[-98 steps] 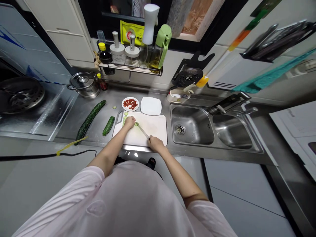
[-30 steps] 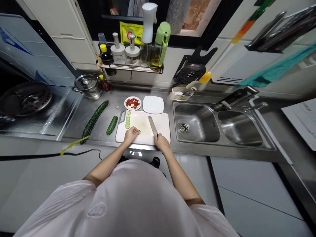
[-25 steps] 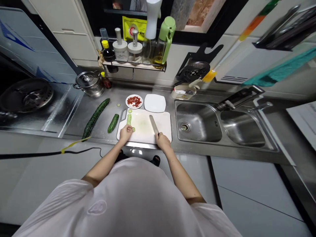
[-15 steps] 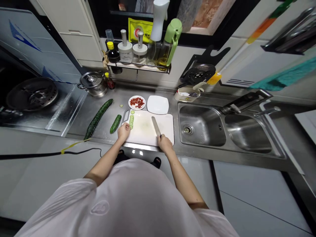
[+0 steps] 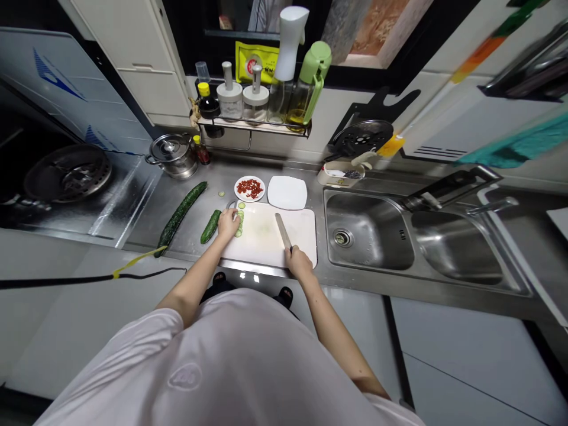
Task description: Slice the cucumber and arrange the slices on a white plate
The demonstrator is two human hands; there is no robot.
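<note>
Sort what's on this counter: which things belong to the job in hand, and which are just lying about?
Apparently in the job:
long steel knife, held by the right hand
white rectangular cutting board
round pale-green cucumber slices, at the left hand
short dark-green cucumber, probably

Seemingly just lying about:
round white plate of red pieces
squarish white plate
lidded steel pot
</note>
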